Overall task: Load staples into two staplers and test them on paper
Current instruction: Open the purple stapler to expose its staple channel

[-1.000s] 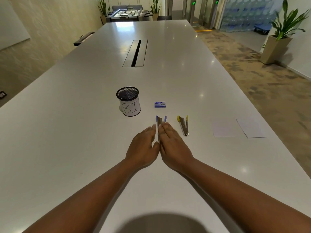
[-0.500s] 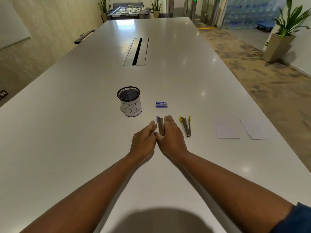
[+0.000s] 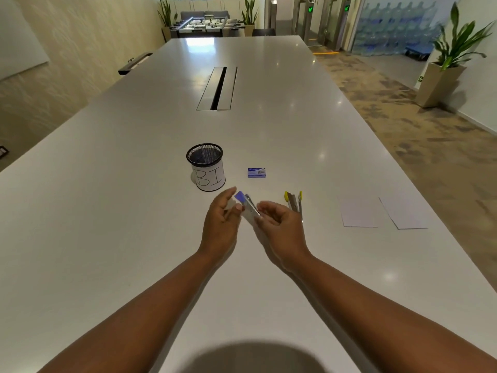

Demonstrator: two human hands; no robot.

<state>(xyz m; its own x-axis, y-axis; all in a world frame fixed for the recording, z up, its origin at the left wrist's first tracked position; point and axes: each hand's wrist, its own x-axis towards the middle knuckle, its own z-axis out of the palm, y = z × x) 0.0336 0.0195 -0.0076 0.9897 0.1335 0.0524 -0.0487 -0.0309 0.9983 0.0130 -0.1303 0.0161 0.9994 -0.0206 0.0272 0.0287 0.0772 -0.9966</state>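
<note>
A small blue-tipped stapler is lifted off the white table, tilted, and held between both hands. My left hand pinches its blue end and my right hand grips its metal end. A yellow-tipped stapler lies on the table just right of my right hand. A small blue staple box lies behind the hands. Two white paper sheets lie flat to the right.
A black mesh cup with a white label marked "BI" stands left of the staple box. A cable slot runs along the middle of the long table. The table's right edge drops to patterned carpet, with a potted plant beyond.
Both hands were flat on the table around the blue stapler; they have picked it up and now hold it tilted above the surface. The camera view has dipped slightly.
</note>
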